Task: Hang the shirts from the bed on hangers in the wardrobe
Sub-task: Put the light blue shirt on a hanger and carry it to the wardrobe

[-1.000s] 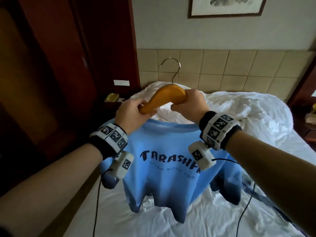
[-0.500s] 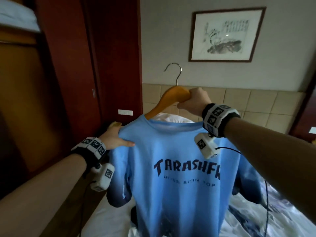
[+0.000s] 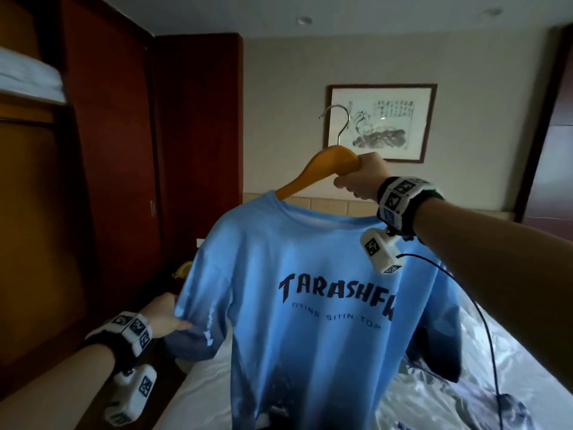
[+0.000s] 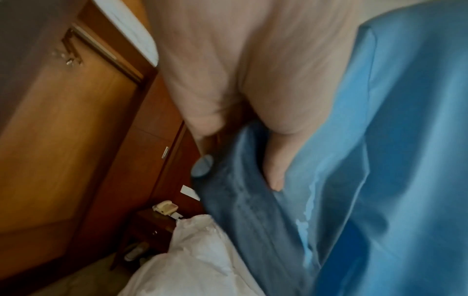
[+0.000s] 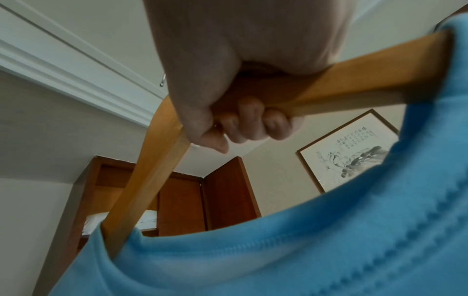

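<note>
A: Wardrobe (image 3: 77, 187) is standing open at left, folded white bedding (image 3: 28, 76) sitting on its upper shelf. Bed (image 3: 434, 395) is lying below, white sheets rumpled.

B: Shirt?

A: Light blue shirt (image 3: 313, 287) is hanging off the bed, in the air in front of the person, dark lettering facing the camera. It is riding on a wooden hanger (image 3: 322, 169), metal hook pointing up.

B: Hands?

A: Right hand (image 3: 359, 178) is gripping the hanger at its crown, fingers (image 5: 253, 124) wrapping under the wood. Left hand (image 3: 164, 315) is pinching the sleeve hem low at left; thumb (image 4: 276, 160) is pressing into the cloth.

B: Background?

A: Framed ink picture (image 3: 381, 122) is hanging on the wall behind.
</note>
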`<state>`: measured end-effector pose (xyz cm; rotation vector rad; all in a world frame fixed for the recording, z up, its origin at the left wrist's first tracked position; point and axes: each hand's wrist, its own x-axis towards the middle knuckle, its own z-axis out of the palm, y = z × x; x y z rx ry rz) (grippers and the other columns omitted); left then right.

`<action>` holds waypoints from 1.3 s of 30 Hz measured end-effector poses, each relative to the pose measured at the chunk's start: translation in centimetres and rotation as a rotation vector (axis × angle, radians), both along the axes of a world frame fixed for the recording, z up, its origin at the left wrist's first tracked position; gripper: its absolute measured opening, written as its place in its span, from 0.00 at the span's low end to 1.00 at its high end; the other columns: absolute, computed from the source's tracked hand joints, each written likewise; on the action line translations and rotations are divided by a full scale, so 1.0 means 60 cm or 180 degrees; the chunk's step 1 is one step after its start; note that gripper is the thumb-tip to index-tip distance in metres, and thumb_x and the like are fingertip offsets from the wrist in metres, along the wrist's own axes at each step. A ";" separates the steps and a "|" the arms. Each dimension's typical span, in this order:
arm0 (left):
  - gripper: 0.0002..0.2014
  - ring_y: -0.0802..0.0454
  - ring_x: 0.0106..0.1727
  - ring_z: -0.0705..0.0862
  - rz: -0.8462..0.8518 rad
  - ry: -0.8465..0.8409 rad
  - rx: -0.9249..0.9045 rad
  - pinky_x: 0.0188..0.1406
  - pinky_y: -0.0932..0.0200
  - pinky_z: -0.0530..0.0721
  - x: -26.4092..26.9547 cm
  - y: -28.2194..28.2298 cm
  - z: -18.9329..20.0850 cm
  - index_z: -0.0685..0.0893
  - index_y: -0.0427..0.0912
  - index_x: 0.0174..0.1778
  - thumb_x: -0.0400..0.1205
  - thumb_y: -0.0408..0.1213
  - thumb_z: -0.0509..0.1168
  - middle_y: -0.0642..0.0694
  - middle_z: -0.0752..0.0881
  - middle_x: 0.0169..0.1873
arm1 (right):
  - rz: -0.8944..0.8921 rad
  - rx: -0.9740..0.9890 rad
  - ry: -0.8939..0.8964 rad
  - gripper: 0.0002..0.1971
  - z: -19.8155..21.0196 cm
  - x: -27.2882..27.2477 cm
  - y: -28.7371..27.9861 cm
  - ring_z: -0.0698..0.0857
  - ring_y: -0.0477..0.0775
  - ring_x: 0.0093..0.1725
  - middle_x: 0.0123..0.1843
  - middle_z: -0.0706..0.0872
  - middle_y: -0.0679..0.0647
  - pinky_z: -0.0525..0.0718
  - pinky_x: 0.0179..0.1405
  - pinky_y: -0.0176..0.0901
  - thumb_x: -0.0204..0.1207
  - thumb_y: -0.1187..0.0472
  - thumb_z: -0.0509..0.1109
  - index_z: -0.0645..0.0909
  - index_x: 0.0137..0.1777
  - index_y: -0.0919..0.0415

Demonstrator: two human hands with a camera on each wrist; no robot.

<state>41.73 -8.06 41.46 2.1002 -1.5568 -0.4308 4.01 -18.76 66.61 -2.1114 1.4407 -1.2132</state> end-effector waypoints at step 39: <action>0.14 0.55 0.31 0.81 0.2293 -0.1099 -0.1423 0.32 0.54 0.81 -0.039 0.684 -0.165 0.83 0.51 0.45 0.80 0.59 0.65 0.55 0.81 0.28 | 0.3733 0.0793 0.0983 0.10 -0.584 0.310 0.377 0.85 0.51 0.45 0.45 0.87 0.54 0.81 0.47 0.52 0.79 0.48 0.72 0.84 0.55 0.52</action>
